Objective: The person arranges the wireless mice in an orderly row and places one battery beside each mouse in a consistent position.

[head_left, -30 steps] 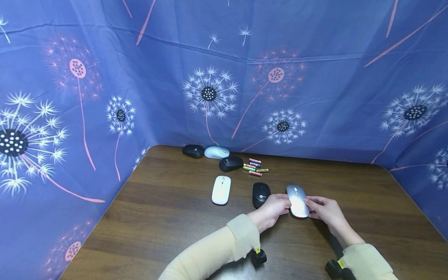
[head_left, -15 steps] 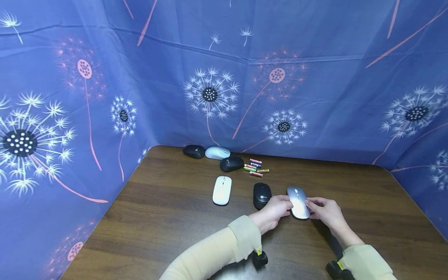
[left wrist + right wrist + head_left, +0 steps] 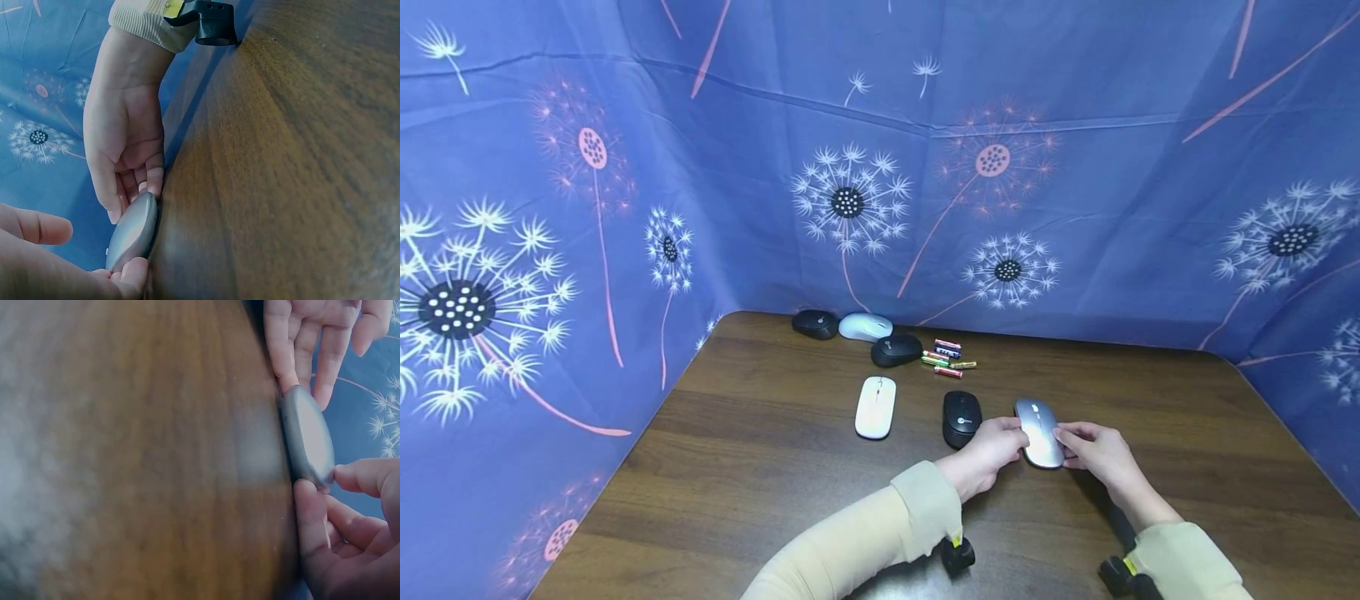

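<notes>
A silver-grey computer mouse [image 3: 1040,433] is between my two hands at the right of the table in the head view. My right hand [image 3: 1101,457] pinches its right edge; the right wrist view shows the thumb [image 3: 359,476] on top and fingers below. From the other side, the fingers of my left hand [image 3: 988,454] touch the mouse edge with its thumb [image 3: 53,228] held away. Whether the mouse is lifted off the wood I cannot tell. A black mouse [image 3: 961,415] sits just left of my left hand.
A white mouse [image 3: 876,407] lies farther left. Two black mice [image 3: 896,350] and a pale blue-white mouse [image 3: 865,327] are near the back edge, beside several small batteries [image 3: 947,358]. A blue dandelion-print cloth [image 3: 925,208] hangs behind the brown table [image 3: 737,467].
</notes>
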Demonstrator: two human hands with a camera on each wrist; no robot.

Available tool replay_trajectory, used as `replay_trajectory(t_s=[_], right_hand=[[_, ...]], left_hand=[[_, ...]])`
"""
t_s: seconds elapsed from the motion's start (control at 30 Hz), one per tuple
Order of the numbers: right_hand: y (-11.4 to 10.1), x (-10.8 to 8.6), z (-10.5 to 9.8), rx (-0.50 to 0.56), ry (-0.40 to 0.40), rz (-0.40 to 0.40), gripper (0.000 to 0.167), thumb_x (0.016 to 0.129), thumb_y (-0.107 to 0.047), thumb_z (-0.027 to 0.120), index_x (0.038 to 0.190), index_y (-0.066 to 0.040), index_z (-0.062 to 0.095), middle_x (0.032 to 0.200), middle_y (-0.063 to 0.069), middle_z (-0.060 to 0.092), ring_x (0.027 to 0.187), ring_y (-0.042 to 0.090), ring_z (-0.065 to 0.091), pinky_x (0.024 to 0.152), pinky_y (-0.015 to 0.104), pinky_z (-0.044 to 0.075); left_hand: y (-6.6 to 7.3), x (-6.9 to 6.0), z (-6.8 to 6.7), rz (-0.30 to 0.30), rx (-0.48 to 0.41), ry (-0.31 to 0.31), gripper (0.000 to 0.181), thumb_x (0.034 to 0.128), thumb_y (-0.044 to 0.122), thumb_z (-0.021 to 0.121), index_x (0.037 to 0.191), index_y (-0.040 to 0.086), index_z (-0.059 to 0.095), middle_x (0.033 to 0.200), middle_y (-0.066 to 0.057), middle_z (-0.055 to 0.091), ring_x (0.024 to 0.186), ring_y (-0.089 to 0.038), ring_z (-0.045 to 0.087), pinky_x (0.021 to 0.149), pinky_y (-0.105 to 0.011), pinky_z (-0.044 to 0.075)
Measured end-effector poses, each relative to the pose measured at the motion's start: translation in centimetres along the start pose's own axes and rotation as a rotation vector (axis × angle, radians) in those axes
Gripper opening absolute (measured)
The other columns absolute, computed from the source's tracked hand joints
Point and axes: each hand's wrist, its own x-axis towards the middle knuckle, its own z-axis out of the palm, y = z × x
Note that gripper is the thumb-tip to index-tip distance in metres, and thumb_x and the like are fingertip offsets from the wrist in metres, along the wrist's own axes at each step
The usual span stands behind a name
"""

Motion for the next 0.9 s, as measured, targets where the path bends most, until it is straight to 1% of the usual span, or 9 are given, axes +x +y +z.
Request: replay_trajectory(t_s=[0.17, 0.3, 0.4, 0.47, 0.53, 0.63, 0.77, 0.9], right_hand=[[-0.3, 0.1, -0.1, 0.02, -0.03, -0.01, 0.049, 0.094, -0.021, 0.057, 0.122, 0.018, 0.05, 0.084, 0.006, 0.064, 0.069, 0.011, 0.06, 0.062, 0.027, 0.057], [-0.4, 0.0, -0.5, 0.052, -0.08, -0.022, 0.051, 0.094, -0.023, 0.056, 0.122, 0.019, 0.048, 0.083, 0.006, 0.063, 0.07, 0.011, 0.061, 0.063, 0.027, 0.057], [-0.6, -0.2, -0.9, 0.039, -0.111, -0.032, 0.053, 0.094, -0.025, 0.056, 0.123, 0.019, 0.046, 0.088, 0.01, 0.063, 0.073, 0.012, 0.062, 0.065, 0.028, 0.057], [-0.9, -0.4, -1.2, 0.002, -0.123, -0.044, 0.054, 0.095, -0.025, 0.055, 0.125, 0.018, 0.045, 0.095, 0.015, 0.064, 0.076, 0.013, 0.062, 0.066, 0.029, 0.057], [-1.3, -0.6, -1.4, -0.023, -0.118, -0.055, 0.052, 0.095, -0.023, 0.054, 0.126, 0.018, 0.045, 0.104, 0.023, 0.063, 0.079, 0.015, 0.064, 0.068, 0.03, 0.057], [-2.2, -1.1, -1.8, -0.052, -0.115, -0.092, 0.049, 0.096, -0.02, 0.052, 0.127, 0.018, 0.044, 0.113, 0.031, 0.059, 0.083, 0.016, 0.065, 0.069, 0.031, 0.057], [-3.8, -1.7, -2.1, -0.07, -0.105, -0.145, 0.048, 0.097, -0.02, 0.052, 0.127, 0.017, 0.045, 0.116, 0.031, 0.059, 0.086, 0.018, 0.066, 0.07, 0.029, 0.057], [-5.3, -2.2, -1.9, -0.088, -0.097, -0.163, 0.049, 0.096, -0.025, 0.054, 0.129, 0.011, 0.048, 0.118, 0.028, 0.059, 0.09, 0.018, 0.066, 0.072, 0.026, 0.056]], left_hand=[[0.4, -0.2, -0.2, -0.024, 0.027, -0.013, 0.048, 0.0771, -0.004, 0.052, 0.123, -0.015, 0.049, 0.118, -0.022, 0.058, 0.107, -0.027, 0.056, 0.094, -0.044, 0.047], [0.8, -0.6, -0.5, -0.059, 0.034, -0.043, 0.048, 0.0793, -0.003, 0.053, 0.126, -0.015, 0.047, 0.124, -0.023, 0.055, 0.115, -0.03, 0.054, 0.096, -0.045, 0.047], [1.1, -0.8, -0.8, -0.077, 0.037, -0.079, 0.048, 0.0814, -0.002, 0.054, 0.127, -0.015, 0.045, 0.127, -0.023, 0.052, 0.119, -0.031, 0.051, 0.098, -0.045, 0.045], [1.3, -1.0, -1.0, -0.087, 0.045, -0.105, 0.048, 0.0822, -0.001, 0.054, 0.128, -0.015, 0.044, 0.128, -0.023, 0.052, 0.121, -0.031, 0.05, 0.099, -0.045, 0.044], [1.4, -1.2, -1.3, -0.085, 0.049, -0.137, 0.048, 0.0824, -0.001, 0.054, 0.127, -0.015, 0.044, 0.127, -0.023, 0.052, 0.121, -0.03, 0.05, 0.1, -0.045, 0.043], [1.7, -1.6, -1.8, -0.089, 0.065, -0.192, 0.045, 0.0834, 0.0, 0.054, 0.126, -0.015, 0.046, 0.125, -0.022, 0.054, 0.12, -0.029, 0.051, 0.101, -0.046, 0.042], [2.4, -2.4, -2.6, -0.087, 0.091, -0.271, 0.043, 0.0862, 0.002, 0.055, 0.125, -0.014, 0.047, 0.124, -0.021, 0.055, 0.12, -0.028, 0.052, 0.103, -0.046, 0.041], [3.1, -3.3, -3.8, -0.096, 0.118, -0.313, 0.042, 0.089, 0.003, 0.055, 0.127, -0.013, 0.046, 0.122, -0.023, 0.057, 0.117, -0.029, 0.054, 0.101, -0.044, 0.043]])
